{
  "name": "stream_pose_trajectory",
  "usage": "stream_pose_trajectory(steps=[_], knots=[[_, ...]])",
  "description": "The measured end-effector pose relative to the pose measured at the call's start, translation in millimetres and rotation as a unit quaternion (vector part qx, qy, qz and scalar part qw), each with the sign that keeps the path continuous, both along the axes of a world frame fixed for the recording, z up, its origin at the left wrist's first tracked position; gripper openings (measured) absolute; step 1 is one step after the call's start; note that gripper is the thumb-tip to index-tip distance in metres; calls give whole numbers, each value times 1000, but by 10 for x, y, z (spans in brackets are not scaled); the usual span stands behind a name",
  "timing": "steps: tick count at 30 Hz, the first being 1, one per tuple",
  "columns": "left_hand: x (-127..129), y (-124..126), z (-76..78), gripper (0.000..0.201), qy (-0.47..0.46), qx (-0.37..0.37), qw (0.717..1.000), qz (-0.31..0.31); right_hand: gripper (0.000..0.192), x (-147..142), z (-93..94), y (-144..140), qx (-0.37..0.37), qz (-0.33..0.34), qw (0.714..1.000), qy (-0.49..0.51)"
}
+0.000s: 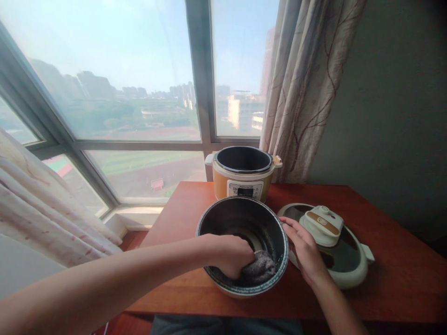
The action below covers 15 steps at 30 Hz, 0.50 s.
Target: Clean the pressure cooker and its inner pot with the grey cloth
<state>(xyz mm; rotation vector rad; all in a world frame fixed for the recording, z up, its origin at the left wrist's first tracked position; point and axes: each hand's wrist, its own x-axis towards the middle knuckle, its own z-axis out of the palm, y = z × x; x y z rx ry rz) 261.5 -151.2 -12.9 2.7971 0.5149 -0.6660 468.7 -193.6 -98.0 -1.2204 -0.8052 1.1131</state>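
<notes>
A black inner pot (223, 216) with a speckled rim stands at the table's near side, its mouth tilted toward me. My left hand (233, 257) reaches down inside it, closed on a grey cloth (261, 267) that lies against the pot's near right wall. The fingertips are hidden by the hand and the cloth. With its fingers at the outer right rim, my right hand (304, 249) holds the pot; its thumb is partly out of sight.
Behind the pot stands an electric pressure cooker body (220, 184), uncovered, with a control panel in front. Its lid (352, 260) lies to the right on the brown wooden table (394, 279). Windows (139, 93) and curtains (296, 93) border the table's far side.
</notes>
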Motion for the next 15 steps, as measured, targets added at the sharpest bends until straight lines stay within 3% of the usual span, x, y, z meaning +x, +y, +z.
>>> stream_pose_trajectory(steps=[5, 8, 12, 15], knots=[[152, -42, -63, 28, 16, 31, 999, -6, 67, -92, -135, -425, -15, 1, 999, -47], [276, -60, -89, 31, 18, 34, 999, 29, 75, -239, -128, -581, -11, -21, 998, -50], [386, -13, -94, 33, -16, 18, 992, 126, 76, -337, -81, -591, -5, -47, 998, -47], [417, 96, -142, 34, -84, -37, 965, 246, 83, -305, -80, -559, -17, -25, 999, -41]])
